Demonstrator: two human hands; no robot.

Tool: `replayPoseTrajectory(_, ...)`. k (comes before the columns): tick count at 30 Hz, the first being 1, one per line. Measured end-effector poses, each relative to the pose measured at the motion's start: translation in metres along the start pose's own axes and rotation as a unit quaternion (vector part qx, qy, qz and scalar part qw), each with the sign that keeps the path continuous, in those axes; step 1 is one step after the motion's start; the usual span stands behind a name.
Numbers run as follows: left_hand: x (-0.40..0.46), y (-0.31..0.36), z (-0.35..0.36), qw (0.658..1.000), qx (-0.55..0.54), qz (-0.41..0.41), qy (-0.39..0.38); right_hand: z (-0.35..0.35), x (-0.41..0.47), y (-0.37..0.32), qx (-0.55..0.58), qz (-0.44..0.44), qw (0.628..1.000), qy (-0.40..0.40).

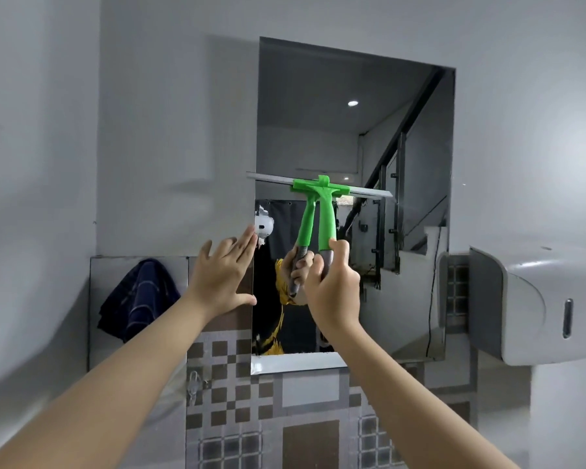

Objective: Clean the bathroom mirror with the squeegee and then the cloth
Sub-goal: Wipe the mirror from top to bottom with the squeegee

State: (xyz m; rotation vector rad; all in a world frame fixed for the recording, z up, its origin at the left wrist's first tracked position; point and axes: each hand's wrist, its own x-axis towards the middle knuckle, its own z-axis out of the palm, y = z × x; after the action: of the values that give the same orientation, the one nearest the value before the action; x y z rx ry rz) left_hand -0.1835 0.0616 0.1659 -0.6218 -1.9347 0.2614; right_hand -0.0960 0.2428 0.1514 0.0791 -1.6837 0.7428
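The rectangular mirror [413, 157] hangs on the wall ahead. My right hand [332, 289] grips the grey end of a green-handled squeegee [327, 214]. Its pale blade lies level across the mirror at about mid-height, reaching past the mirror's left edge. My left hand [222, 274] is flat with fingers spread against the mirror's left edge and holds nothing. A dark blue checked cloth [139, 299] hangs on the wall to the left, below the left hand's level. The mirror reflects the squeegee and my right hand.
A white wall dispenser [535, 306] juts out just right of the mirror's lower corner. Brown-and-grey patterned tiles [237, 394] cover the wall below the mirror. A small metal hook [194, 384] is fixed to the wall at lower left.
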Motion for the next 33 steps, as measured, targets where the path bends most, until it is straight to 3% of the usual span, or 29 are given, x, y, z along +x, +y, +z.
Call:
replayPoseTrajectory(8, -0.005, -0.001, 0.004, 1.0, 0.011, 0.003, -0.005, -0.034, 0.006, 0.058, -0.118, -0.126, 0.984, -0.033)
replayPoseTrajectory(19, -0.002, -0.002, 0.008, 1.0, -0.006, 0.005, 0.006, -0.108, 0.02, 0.131, -0.175, -0.177, 0.966, -0.066)
replayPoseTrajectory(27, 0.0, -0.002, 0.007, 1.0, -0.005, 0.014, 0.015, -0.161, 0.013, 0.169, -0.168, -0.056, 0.983, -0.051)
replayPoseTrajectory(33, 0.001, 0.0, 0.004, 1.0, -0.005, 0.014, 0.006, -0.144, -0.007, 0.152, -0.09, 0.038, 0.994, -0.041)
